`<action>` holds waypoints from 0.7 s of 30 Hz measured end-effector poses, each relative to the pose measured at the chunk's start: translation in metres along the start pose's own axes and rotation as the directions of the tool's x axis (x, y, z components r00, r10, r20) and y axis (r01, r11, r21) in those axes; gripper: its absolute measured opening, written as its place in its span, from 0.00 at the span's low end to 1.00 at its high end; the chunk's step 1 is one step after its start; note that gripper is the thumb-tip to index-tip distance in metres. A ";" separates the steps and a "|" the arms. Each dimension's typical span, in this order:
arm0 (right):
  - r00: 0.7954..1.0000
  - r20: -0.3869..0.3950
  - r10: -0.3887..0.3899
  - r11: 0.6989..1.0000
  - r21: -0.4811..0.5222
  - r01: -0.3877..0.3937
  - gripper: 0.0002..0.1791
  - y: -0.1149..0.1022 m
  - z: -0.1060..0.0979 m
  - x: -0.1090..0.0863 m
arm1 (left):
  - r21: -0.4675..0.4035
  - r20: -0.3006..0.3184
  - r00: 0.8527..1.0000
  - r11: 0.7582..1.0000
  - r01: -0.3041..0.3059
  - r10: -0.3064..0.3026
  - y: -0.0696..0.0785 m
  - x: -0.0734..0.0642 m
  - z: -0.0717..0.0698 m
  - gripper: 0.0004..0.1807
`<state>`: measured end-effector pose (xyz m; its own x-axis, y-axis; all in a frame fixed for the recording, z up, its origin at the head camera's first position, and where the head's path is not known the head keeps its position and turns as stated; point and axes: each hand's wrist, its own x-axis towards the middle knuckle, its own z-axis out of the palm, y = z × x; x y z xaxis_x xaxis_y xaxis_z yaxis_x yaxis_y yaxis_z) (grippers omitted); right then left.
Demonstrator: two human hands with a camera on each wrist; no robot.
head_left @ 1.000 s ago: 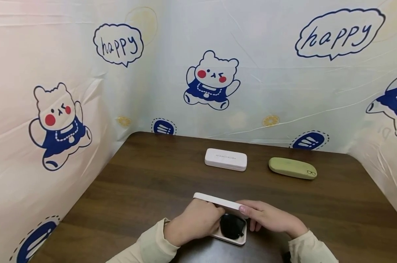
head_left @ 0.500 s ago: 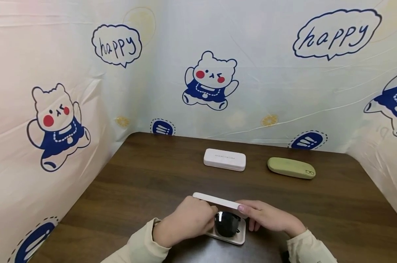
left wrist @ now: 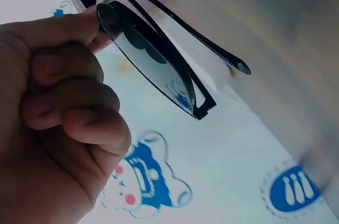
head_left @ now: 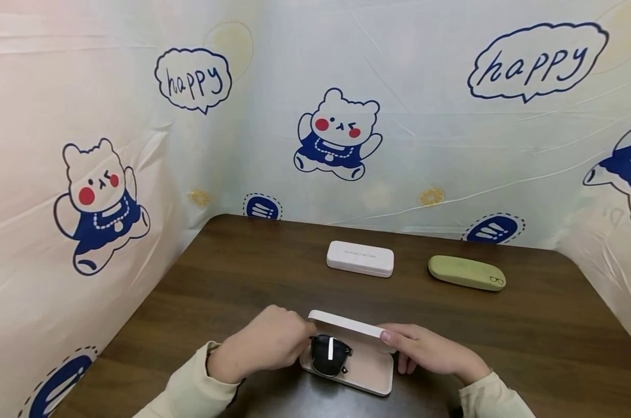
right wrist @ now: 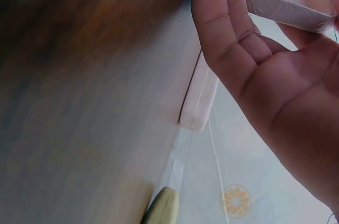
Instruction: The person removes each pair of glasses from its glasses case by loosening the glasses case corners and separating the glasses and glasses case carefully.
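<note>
In the head view my left hand (head_left: 268,339) pinches a pair of dark sunglasses (head_left: 330,354) at one end. The lens overlaps the left part of an opened white glasses case (head_left: 371,371). Seen from the left wrist, thumb and finger grip the frame of the sunglasses (left wrist: 153,54), whose temple arms stick out; the other fingers are curled. My right hand (head_left: 432,351) holds the case's raised lid (head_left: 346,323) at its right end, thumb on the edge. The right wrist view shows that hand (right wrist: 286,75) around the end of the case (right wrist: 291,15).
Farther back on the brown table (head_left: 231,273) lies a closed white glasses case (head_left: 360,259). To its right is a green glasses case (head_left: 467,273) with a small spectacles print. A printed cloth (head_left: 425,139) rises behind the table and along both sides.
My left hand has moved left with the sunglasses, from the right end of the opened case to its left end, uncovering the pale inside. My right hand stays at the lid.
</note>
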<state>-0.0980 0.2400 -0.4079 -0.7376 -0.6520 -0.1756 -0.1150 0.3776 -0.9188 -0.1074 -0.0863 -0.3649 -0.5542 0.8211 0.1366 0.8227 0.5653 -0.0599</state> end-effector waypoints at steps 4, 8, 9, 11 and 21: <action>1.000 0.003 0.013 1.000 0.007 -0.013 0.24 0.001 0.000 0.001 | -0.049 0.021 0.999 0.998 0.040 -0.039 -0.022 -0.017 -0.001 0.09; 1.000 0.005 0.020 1.000 0.008 -0.020 0.24 0.002 0.000 0.001 | -0.086 0.046 0.994 0.991 0.103 -0.100 -0.047 -0.032 0.003 0.11; 1.000 0.005 0.021 1.000 0.007 -0.021 0.24 0.003 0.000 0.001 | -0.092 0.049 0.992 0.989 0.117 -0.113 -0.054 -0.035 0.005 0.11; 1.000 0.005 0.023 1.000 0.009 -0.023 0.24 0.003 -0.001 0.002 | -0.093 0.050 0.990 0.986 0.139 -0.134 -0.069 -0.040 0.010 0.10; 1.000 -0.001 0.023 1.000 -0.008 -0.023 0.24 0.002 0.002 0.006 | -0.068 0.139 0.932 0.936 0.346 -0.335 -0.152 -0.061 0.022 0.05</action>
<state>-0.1009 0.2355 -0.4109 -0.7410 -0.6422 -0.1964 -0.1032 0.3978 -0.9116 -0.2008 -0.2206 -0.3855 -0.8097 0.5868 0.0098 0.5863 0.8080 0.0582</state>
